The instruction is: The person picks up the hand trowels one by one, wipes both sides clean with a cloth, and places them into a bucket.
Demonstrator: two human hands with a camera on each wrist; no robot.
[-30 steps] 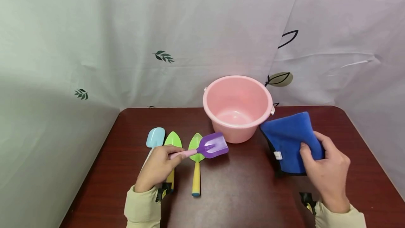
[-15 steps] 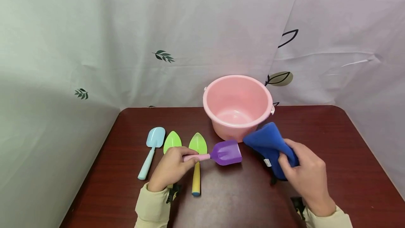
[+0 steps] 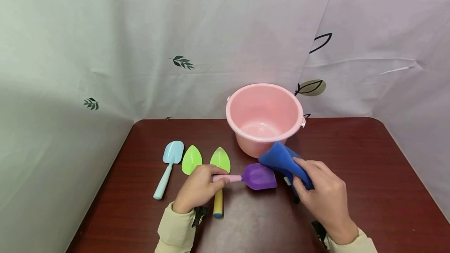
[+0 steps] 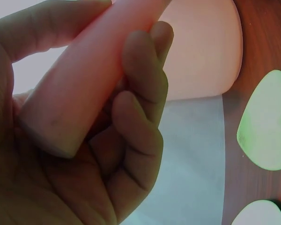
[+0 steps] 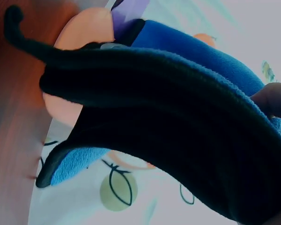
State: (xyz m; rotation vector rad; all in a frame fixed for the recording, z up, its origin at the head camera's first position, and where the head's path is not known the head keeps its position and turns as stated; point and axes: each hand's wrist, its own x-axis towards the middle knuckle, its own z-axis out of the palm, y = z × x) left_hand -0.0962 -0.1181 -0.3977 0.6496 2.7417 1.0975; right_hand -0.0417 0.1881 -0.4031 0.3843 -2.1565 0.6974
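Observation:
My left hand (image 3: 199, 187) grips the pink handle (image 4: 79, 79) of a toy shovel with a purple blade (image 3: 259, 176), held above the table and pointing right. In the left wrist view the fingers curl round that handle. My right hand (image 3: 324, 196) pinches a folded blue cloth (image 3: 284, 161) with dark edging and a small white label. The cloth's left tip lies close to the top of the purple blade; in the head view I cannot tell whether they touch. In the right wrist view the cloth (image 5: 196, 56) hides most of the shovel.
Behind the hands stands a pink bucket (image 3: 246, 143). To the left lie a light blue shovel (image 3: 168, 171) and two green-bladed trowels, one trowel (image 3: 191, 160) partly under my left hand, the other trowel (image 3: 218, 206) with a yellow handle. A patterned curtain (image 3: 225, 42) surrounds the brown table (image 3: 365, 159).
My left hand has carried the shovel to the right and slightly toward me. The right hand has brought the cloth left and nearer to the blade, and the cloth has become more folded.

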